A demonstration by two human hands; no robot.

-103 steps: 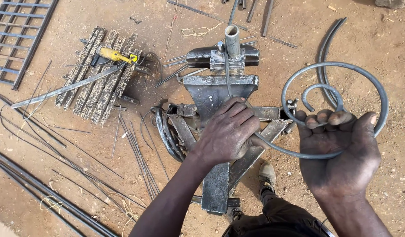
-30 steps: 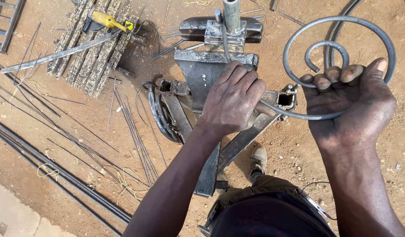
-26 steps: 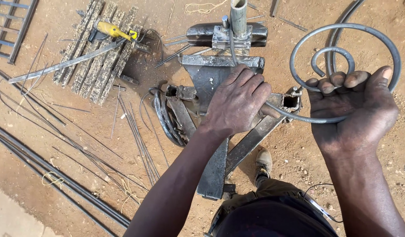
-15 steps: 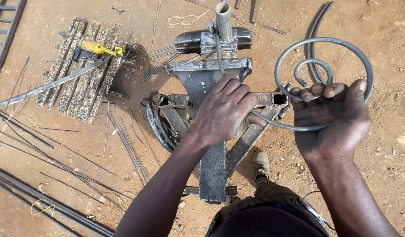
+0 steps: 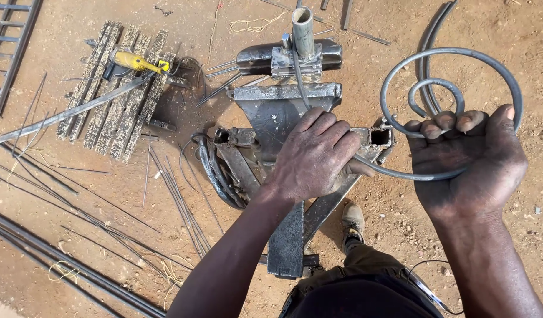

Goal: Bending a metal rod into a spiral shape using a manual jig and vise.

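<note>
Firmly, right hand [image 5: 469, 162] fingers [image 5: 445, 122] round the steel scroll [image 5: 454, 59], left hand [image 5: 313, 156] clenched on the bending jig [image 5: 283, 106].

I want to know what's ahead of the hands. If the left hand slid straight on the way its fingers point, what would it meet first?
Probably the open end of the square tube, just past the left hand; depth is unclear.

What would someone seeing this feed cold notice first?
Most striking is the spiral steel scroll at upper right, gripped along its lower curve by the right hand. At centre the left hand presses down on a welded metal bending jig standing on the dirt, where the scroll's tail runs in. At upper left a yellow-handled tool lies on a bundle of ribbed bars.
</note>
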